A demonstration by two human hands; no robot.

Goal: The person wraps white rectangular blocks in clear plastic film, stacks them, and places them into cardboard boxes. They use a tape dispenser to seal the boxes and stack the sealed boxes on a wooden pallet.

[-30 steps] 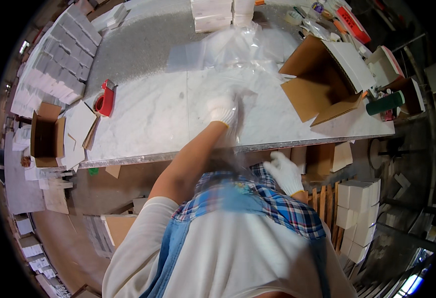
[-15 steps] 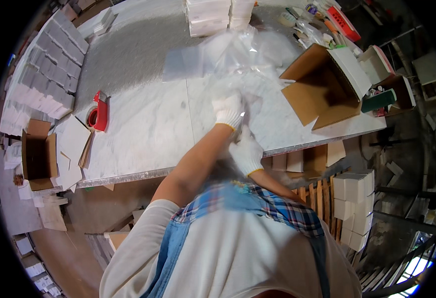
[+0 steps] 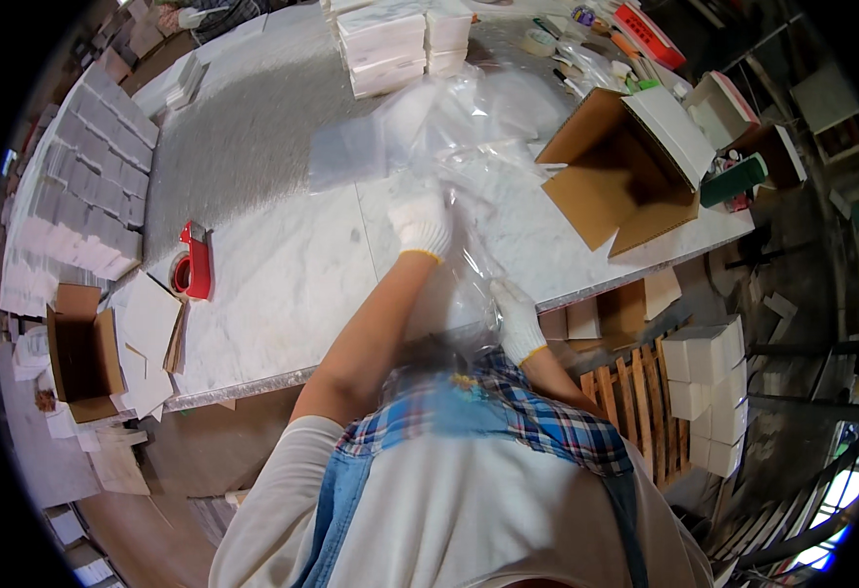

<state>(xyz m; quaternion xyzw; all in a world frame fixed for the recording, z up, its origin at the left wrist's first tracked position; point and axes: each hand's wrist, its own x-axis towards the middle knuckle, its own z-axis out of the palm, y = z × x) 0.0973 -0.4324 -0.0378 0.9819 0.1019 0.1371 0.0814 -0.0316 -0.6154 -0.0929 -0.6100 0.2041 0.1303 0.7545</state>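
Observation:
A clear plastic bag (image 3: pixel 471 263) stretches over the table's front edge toward my apron. My left hand (image 3: pixel 420 223), in a white knitted glove, is closed on its upper left part; the fingertips are smeared and partly hidden. At the bag's right side, by the table edge, my gloved right hand (image 3: pixel 516 318) is closed on the plastic, with its fingers partly hidden. Just beyond my left hand, a loose heap of clear plastic bags (image 3: pixel 449 122) spreads across the tabletop.
The marble-patterned table (image 3: pixel 283 294) carries a red tape dispenser (image 3: pixel 192 263) on the left. An open cardboard box (image 3: pixel 635 176) stands at right. White stacks (image 3: pixel 385 49) rise at the back, more stacks (image 3: pixel 87 186) at far left. Below right are a wooden pallet (image 3: pixel 635 402) and white boxes (image 3: pixel 709 392).
My right hand has moved down and right, away from my left hand, and the plastic bag now stretches between them. The left hand has shifted slightly left. The whole view has tilted a little.

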